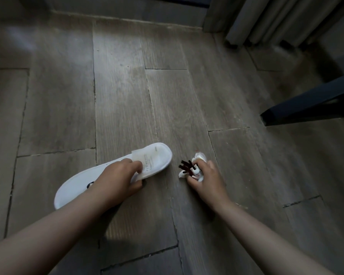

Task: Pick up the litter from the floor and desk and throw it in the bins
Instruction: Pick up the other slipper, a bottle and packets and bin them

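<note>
White slipper [115, 171] on your grey-brown wood-grain floor [127, 86].
Right of the slipper, you see white crumpled litter [197, 171] with dark brown sticks [185, 164]; the slipper bears a dark mark.

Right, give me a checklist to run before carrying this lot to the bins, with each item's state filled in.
1. Left hand grips the white slipper: ok, fingers closed on its upper.
2. Slipper clear of the floor: cannot tell.
3. Right hand holds the small litter: ok, wrappers and dark sticks bunched in the fingers.
4. Sticks secure: cannot tell, their ends poke out loose.
5. Bins located: not ok, none in view.
6. Chair leg on the right avoided: ok, apart from both hands.
</note>
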`<state>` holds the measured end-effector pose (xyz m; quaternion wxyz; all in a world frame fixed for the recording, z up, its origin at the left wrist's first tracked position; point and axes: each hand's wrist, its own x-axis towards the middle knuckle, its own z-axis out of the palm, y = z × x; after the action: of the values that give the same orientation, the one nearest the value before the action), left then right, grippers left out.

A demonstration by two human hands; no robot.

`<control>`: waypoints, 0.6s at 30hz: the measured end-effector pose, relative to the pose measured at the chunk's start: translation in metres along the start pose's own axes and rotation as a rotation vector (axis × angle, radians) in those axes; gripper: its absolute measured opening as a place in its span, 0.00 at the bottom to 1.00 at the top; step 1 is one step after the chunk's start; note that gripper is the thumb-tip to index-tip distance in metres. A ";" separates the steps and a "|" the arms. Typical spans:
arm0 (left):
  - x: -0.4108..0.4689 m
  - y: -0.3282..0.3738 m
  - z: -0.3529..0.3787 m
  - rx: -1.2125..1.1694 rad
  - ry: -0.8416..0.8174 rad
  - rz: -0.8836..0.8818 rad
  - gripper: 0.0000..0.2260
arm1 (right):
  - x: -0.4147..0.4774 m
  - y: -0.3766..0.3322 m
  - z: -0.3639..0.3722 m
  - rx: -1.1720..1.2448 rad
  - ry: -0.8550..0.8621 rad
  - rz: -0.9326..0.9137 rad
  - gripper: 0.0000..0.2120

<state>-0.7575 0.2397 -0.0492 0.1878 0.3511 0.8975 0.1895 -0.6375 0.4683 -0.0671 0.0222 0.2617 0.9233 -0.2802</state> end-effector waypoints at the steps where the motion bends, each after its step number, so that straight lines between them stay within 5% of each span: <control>1: 0.001 -0.002 -0.003 -0.022 -0.006 0.004 0.08 | 0.000 -0.001 0.001 0.005 0.005 0.012 0.14; 11: 0.020 -0.019 -0.018 -0.170 -0.214 0.046 0.08 | 0.009 -0.013 0.000 0.005 -0.062 0.087 0.11; 18: 0.008 -0.005 -0.027 -0.143 -0.158 -0.014 0.06 | 0.017 -0.027 -0.006 0.070 -0.099 0.231 0.10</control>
<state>-0.7782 0.2357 -0.0302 0.2837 0.3442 0.8667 0.2234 -0.6644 0.4606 -0.0514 0.0909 0.3529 0.8743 -0.3206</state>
